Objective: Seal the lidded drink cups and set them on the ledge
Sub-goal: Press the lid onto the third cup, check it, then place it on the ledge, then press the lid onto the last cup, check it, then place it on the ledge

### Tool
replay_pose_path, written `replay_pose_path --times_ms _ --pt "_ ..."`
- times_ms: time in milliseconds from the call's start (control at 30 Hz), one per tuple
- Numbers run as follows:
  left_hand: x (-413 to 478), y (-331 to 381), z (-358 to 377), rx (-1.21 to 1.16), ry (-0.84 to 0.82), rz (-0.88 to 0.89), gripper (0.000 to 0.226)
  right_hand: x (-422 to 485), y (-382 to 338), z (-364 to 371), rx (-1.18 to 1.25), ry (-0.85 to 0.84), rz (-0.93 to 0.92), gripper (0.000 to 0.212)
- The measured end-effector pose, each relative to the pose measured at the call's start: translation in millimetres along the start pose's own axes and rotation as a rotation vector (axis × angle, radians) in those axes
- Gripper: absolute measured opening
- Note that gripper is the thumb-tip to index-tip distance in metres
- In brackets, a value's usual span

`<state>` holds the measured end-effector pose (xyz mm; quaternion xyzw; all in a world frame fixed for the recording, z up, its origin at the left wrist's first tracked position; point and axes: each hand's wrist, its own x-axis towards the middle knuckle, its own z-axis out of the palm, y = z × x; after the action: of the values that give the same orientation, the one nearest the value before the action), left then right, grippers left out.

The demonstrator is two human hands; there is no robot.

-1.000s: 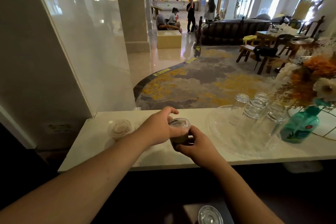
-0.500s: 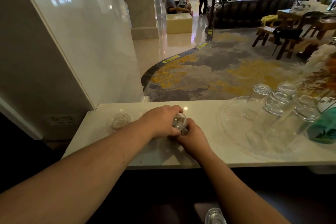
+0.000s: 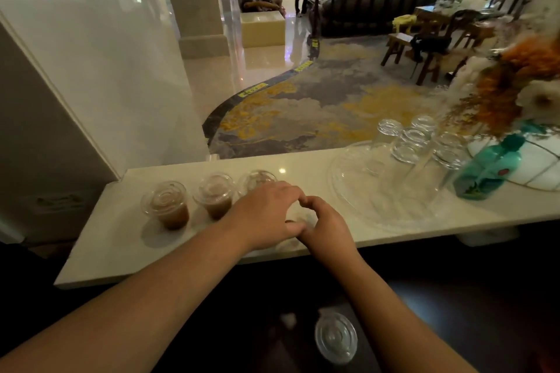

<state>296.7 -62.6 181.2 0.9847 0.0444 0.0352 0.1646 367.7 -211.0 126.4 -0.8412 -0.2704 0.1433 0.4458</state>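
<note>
Clear plastic cup (image 3: 300,217), mostly hidden, is ringed by curled fingers (image 3: 288,191) of left hand (image 3: 263,215) & right hand (image 3: 328,225), centre frame, nr desk (image 3: 303,166) front edge. I'd press its rim all round, keep it upright, then park it beside three lidded cups (image 3: 215,195) at left.

Right end of ledge (image 3: 121,247): clear round tray (image 3: 348,189) bearing upturned glasses (image 3: 415,145); teal bottle (image 3: 485,172) just beside; orange-and-white flowers (image 3: 509,88) behind.

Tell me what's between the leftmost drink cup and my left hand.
Head view: a second lidded cup stands between the leftmost cup and your left hand.
</note>
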Motion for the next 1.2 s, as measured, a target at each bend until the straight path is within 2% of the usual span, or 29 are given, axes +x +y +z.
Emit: replay_pose_path --times_ms 67,200,333,400,500,600,733,1000,1200 --pt "-4.9 17.7 18.5 -0.014 0.006 0.048 0.046 -19.3 14.2 -14.9 -0.017 0.020 0.023 0.047" --pt "-18.4 46.4 53.6 -0.035 -0.006 0.091 0.041 -60.5 51.2 -34.7 -0.118 0.086 0.070 0.049" --pt "-35.4 52.7 101.6 -0.095 -0.115 -0.015 0.041 -99.7 94.5 -35.5 -0.150 0.187 0.106 0.040" --pt "-44.8 47.2 131.1 -0.120 -0.197 -0.103 0.043 -116.0 118.6 -24.6 -0.115 0.190 0.200 0.035" --pt "-60.2 43.0 173.5 -0.173 -0.334 -0.212 0.058 -134.7 161.8 -2.5 -0.085 0.094 0.498 0.023" --pt "-74.6 41.4 205.9 -0.239 -0.435 -0.298 0.075 -145.4 187.3 16.2 -0.110 -0.119 0.678 0.038" --pt "-89.4 34.0 228.1 -0.378 -0.432 -0.385 0.061 -143.2 188.0 35.8 -0.090 -0.164 0.642 0.034" --pt "-141.7 -14.5 214.3 -0.383 -0.320 -0.607 0.044 -128.6 144.3 90.4 -0.133 -0.324 0.544 0.030" --pt "-198.9 -64.2 194.6 -0.447 -0.218 -0.788 0.042 -123.0 92.4 146.9 -0.136 -0.461 0.444 0.024"
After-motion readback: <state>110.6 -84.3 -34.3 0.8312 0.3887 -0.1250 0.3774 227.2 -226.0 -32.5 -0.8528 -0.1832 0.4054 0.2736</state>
